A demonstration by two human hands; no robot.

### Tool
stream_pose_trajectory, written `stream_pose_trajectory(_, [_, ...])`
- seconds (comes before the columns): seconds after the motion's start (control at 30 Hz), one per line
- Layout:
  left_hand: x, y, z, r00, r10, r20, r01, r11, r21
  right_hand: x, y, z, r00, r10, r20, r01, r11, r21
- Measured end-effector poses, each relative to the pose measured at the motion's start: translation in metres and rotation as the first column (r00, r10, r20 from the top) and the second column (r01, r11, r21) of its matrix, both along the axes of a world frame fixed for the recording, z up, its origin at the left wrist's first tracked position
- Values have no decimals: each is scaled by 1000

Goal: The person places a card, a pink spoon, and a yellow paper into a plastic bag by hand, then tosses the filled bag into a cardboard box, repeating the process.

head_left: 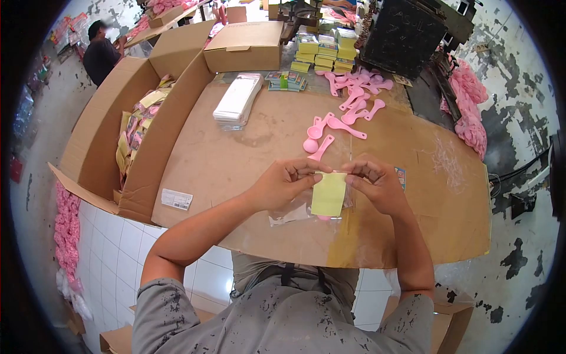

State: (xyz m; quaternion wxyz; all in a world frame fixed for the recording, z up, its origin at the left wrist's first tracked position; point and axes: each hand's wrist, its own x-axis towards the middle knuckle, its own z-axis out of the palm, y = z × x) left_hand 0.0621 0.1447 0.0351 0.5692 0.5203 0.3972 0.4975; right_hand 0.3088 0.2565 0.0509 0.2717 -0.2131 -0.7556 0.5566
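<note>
My left hand (293,182) and my right hand (375,182) pinch the two top corners of a small clear plastic bag (348,200). A plain yellow card (328,196) shows in the bag, and a bit of pink peeks out below the card. Under my left hand lies another clear plastic bag (291,213), flat on the cardboard. Just beyond my fingers is a pink measuring spoon (321,148), its near end partly hidden. A small printed card (401,177) sticks out beside my right hand.
More pink spoons (354,100) spread across the cardboard-covered table (236,159). Behind stand clear bags in a stack (238,100), banded cards (286,81), yellow card stacks (318,50) and a dark machine (404,35). An open carton (159,135) holds filled packets at left. A person (101,56) sits beyond.
</note>
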Motion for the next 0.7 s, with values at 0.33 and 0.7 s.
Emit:
stream_pose_trajectory(0.33, [8, -2, 5, 974, 182, 135, -195, 977, 87, -4, -8, 11, 997, 68, 40, -64, 994, -92])
stream_pose_trajectory(0.7, [-75, -1, 49, 675, 595, 435, -731, 621, 284, 49, 42, 32, 905, -375, 201, 267, 869, 417])
